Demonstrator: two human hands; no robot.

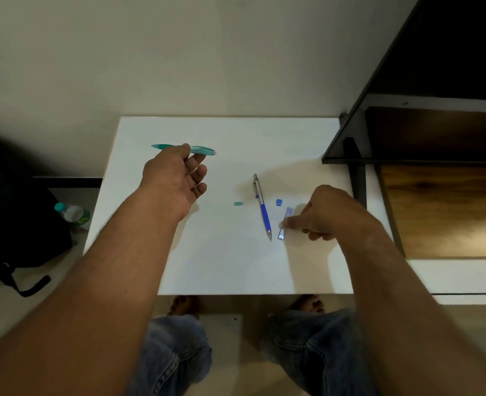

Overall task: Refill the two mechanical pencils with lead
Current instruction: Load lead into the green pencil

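pencil (202,150), teal, in left hand (173,181); right hand (324,212) pinches lead case (287,215)

Home study corner. My bare feet (183,305) show beneath a small white rectangular table (222,267) against a plain cream wall (179,52); black fabric backpack (16,218) and clear plastic bottle (73,214) on the floor, dark wood-backed shelving (436,130) beside.

A white counter (236,267) stands against a plain cream wall (179,52). At right is a dark shelf unit (407,81) with wood panels; at left, a black backpack (16,210) and a bottle (73,214) on the pale floor (2,304)
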